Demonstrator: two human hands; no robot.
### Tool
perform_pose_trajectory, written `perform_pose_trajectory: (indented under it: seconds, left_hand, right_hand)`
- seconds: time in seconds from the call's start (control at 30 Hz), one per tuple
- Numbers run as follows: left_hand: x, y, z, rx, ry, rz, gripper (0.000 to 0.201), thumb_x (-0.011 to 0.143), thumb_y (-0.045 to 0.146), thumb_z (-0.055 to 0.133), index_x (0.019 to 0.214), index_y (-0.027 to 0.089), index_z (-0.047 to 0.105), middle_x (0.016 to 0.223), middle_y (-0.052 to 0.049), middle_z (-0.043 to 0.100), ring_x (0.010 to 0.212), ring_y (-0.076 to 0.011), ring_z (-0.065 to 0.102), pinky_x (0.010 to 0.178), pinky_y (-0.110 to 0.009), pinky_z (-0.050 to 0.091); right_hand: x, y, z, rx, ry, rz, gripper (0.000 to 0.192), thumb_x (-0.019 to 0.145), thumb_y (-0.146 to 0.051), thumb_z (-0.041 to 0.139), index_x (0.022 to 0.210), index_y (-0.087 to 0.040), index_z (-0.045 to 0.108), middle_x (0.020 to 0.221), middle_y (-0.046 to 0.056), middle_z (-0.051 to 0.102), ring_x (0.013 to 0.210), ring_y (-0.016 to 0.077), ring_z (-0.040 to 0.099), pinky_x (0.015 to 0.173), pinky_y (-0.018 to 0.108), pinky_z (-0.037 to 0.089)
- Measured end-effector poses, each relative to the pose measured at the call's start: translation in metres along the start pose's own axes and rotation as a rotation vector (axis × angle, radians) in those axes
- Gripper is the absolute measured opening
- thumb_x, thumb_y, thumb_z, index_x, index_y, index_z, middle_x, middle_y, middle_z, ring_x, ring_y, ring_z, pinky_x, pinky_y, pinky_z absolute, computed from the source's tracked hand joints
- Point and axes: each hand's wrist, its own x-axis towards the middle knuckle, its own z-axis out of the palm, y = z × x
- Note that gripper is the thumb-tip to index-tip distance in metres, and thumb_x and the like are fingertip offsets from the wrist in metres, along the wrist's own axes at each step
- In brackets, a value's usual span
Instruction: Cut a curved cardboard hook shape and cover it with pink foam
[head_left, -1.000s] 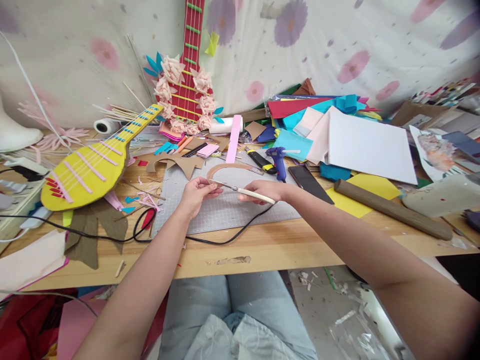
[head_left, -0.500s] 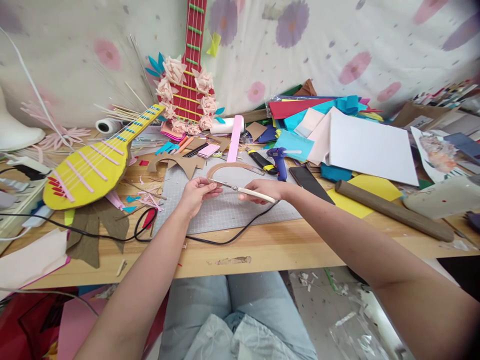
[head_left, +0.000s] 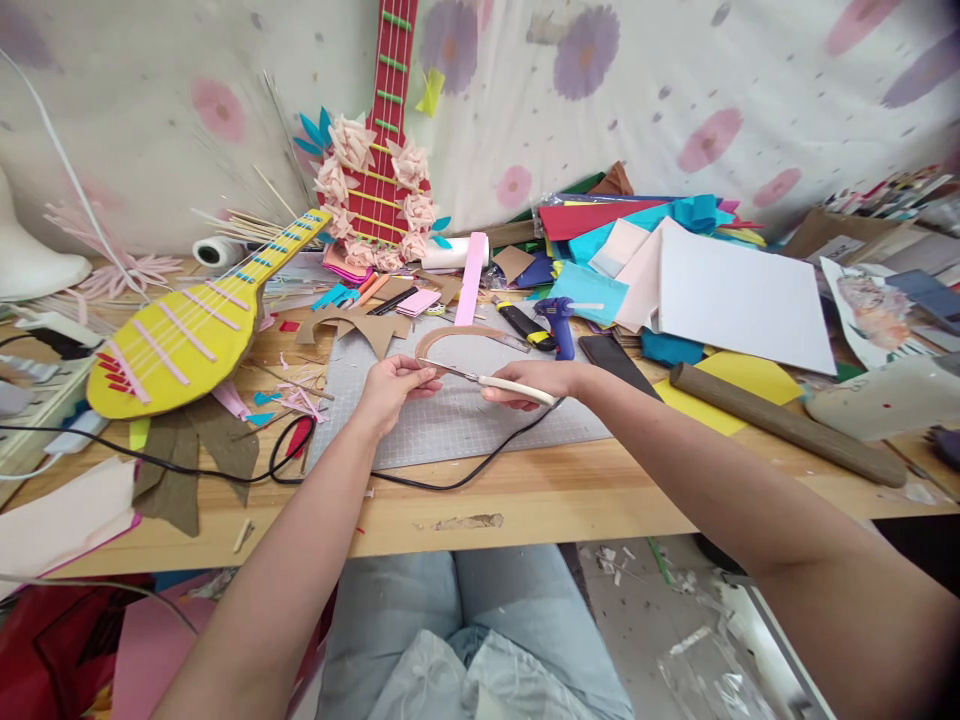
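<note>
My left hand [head_left: 391, 388] pinches one end of a curved brown cardboard strip [head_left: 459, 335] over the grey cutting mat [head_left: 450, 420]. My right hand [head_left: 534, 380] grips a pair of scissors with cream handles [head_left: 504, 384]. Their metal blades point left and meet the strip's end by my left fingers. Both hands hover just above the mat, close together.
A black cable [head_left: 420, 478] loops along the mat's front edge. Left lies a yellow cardboard guitar [head_left: 187, 335]; a red one with paper flowers [head_left: 379, 190] leans on the wall. A blue glue gun [head_left: 556, 318], black phone [head_left: 616, 362], wooden rod [head_left: 787, 420] and coloured paper sheets [head_left: 697, 280] crowd the right.
Both hands hold almost still; the scissors and the strip stay in the same place, with only a slight shift of the view.
</note>
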Motion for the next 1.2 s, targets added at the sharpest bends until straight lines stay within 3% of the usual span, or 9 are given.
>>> perform_pose_trajectory:
  seconds: [0.23,0.4,0.67,1.07,1.2]
  left_hand:
    - [0.001,-0.002,0.003,0.01,0.012,0.039,0.051,0.053,0.019,0.075,0.077,0.02,0.03,0.061,0.001,0.066,0.05,-0.0171,0.063,0.051,-0.029,0.051]
    - [0.001,-0.003,0.003,0.019,0.01,0.069,0.057,0.052,0.02,0.074,0.078,0.023,0.024,0.059,0.003,0.065,0.047,-0.0165,0.062,0.05,-0.028,0.051]
    - [0.001,-0.004,0.005,-0.01,0.025,0.044,0.056,0.053,0.02,0.073,0.077,0.023,0.022,0.06,0.004,0.064,0.05,-0.0173,0.063,0.051,-0.028,0.051]
    - [0.0,-0.003,0.007,-0.094,0.013,-0.002,0.055,0.053,0.013,0.074,0.074,0.022,0.024,0.061,0.004,0.064,0.048,-0.0142,0.062,0.048,-0.024,0.051]
    - [-0.001,-0.002,0.008,-0.123,0.017,-0.006,0.051,0.054,0.01,0.073,0.073,0.021,0.026,0.061,0.003,0.064,0.049,-0.0134,0.063,0.048,-0.022,0.051]
  right_hand:
    - [-0.002,-0.008,-0.001,-0.124,-0.054,-0.05,0.057,0.072,-0.073,0.031,0.066,-0.017,0.036,0.058,-0.004,0.037,0.052,0.0065,0.033,0.052,0.023,0.03]
    - [0.0,-0.01,-0.001,-0.157,-0.036,-0.036,0.057,0.072,-0.073,0.029,0.066,-0.017,0.036,0.057,-0.003,0.038,0.051,0.0069,0.034,0.053,0.024,0.031]
    - [0.0,-0.008,0.007,-0.041,0.077,0.036,0.059,0.066,-0.075,0.039,0.073,-0.017,0.041,0.06,-0.003,0.039,0.051,0.0072,0.036,0.047,0.022,0.032]
    - [0.003,-0.002,0.009,0.091,0.061,0.043,0.059,0.064,-0.075,0.042,0.066,-0.016,0.04,0.057,-0.004,0.036,0.047,0.0043,0.033,0.042,0.019,0.029]
    - [0.005,0.0,0.009,0.073,0.043,-0.031,0.057,0.067,-0.073,0.041,0.065,-0.016,0.038,0.055,-0.005,0.035,0.046,0.0043,0.033,0.042,0.019,0.029]
